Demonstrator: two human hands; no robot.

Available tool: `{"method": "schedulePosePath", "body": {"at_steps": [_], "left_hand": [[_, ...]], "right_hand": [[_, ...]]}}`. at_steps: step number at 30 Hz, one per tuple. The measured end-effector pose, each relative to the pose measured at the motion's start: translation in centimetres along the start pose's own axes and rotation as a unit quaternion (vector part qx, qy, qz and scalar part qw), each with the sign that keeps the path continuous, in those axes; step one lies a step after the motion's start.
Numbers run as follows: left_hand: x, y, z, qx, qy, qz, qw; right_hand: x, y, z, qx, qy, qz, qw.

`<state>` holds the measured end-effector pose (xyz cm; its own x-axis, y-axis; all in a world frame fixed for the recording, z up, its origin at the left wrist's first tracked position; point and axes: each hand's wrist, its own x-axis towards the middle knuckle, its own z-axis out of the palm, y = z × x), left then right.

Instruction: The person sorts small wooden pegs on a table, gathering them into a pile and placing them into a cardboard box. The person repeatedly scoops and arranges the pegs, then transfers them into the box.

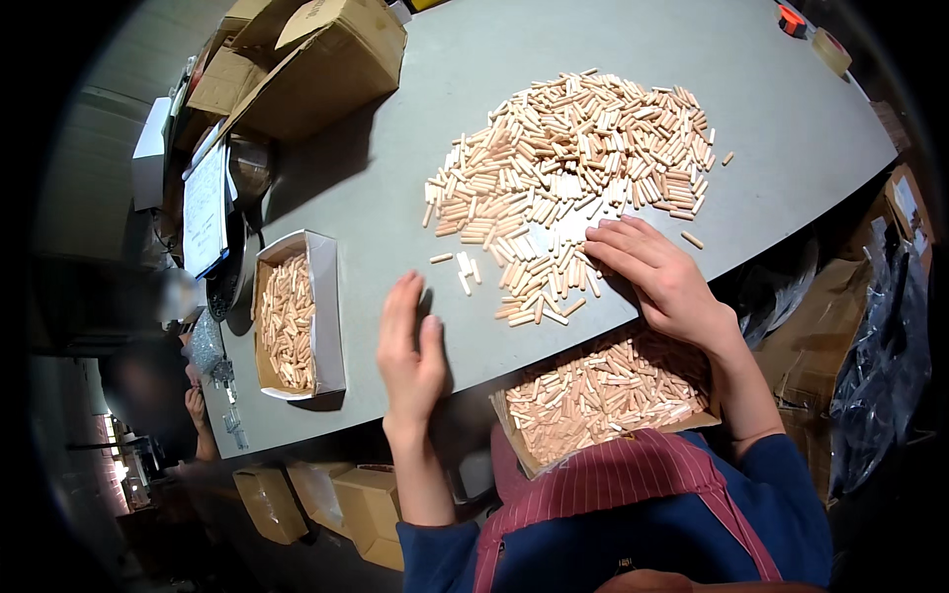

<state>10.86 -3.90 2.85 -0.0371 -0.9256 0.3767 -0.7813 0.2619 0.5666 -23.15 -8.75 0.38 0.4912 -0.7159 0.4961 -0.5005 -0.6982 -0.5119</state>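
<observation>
A broad pile of short wooden dowel pins (583, 148) is spread over the grey table (395, 198). My right hand (664, 279) lies palm down at the near right edge of the pile, fingers stretched out and fingertips at the pins. Held up over the table edge, my left hand (410, 351) has its fingers extended and the thumb apart, with nothing in it. A few loose pins (467, 269) lie to its right. Below the table edge, in front of my apron, stands an open cardboard box (509, 420) full of the same pins, partly under my right forearm.
Left on the table is a white box (328, 316) filled with pins. Behind it stand a big carton (336, 74) and a clipboard (206, 212). Tape (831, 51) lies far right. Cartons (371, 509) sit under the table; another person's hand (195, 403) shows at left.
</observation>
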Motion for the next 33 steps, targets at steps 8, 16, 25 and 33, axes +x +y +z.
{"method": "schedulePosePath", "body": {"at_steps": [8, 16, 25, 33], "left_hand": [[1.2, 2.8, 2.9, -0.012, -0.026, 0.075, 0.997], [0.6, 3.0, 3.4, 0.011, -0.022, 0.06, 0.998], [-0.6, 3.7, 3.3, 0.007, -0.008, 0.043, 0.999], [-1.5, 3.2, 3.5, 0.039, 0.016, 0.06, 0.997]], "right_hand": [[-0.5, 0.3, -0.3, 0.092, 0.033, 0.038, 0.994], [-0.3, 0.1, -0.2, 0.036, 0.036, 0.019, 0.999], [0.0, 0.1, -0.1, 0.039, 0.043, 0.013, 0.998], [0.1, 0.0, -0.1, 0.035, 0.046, 0.01, 0.998]]}}
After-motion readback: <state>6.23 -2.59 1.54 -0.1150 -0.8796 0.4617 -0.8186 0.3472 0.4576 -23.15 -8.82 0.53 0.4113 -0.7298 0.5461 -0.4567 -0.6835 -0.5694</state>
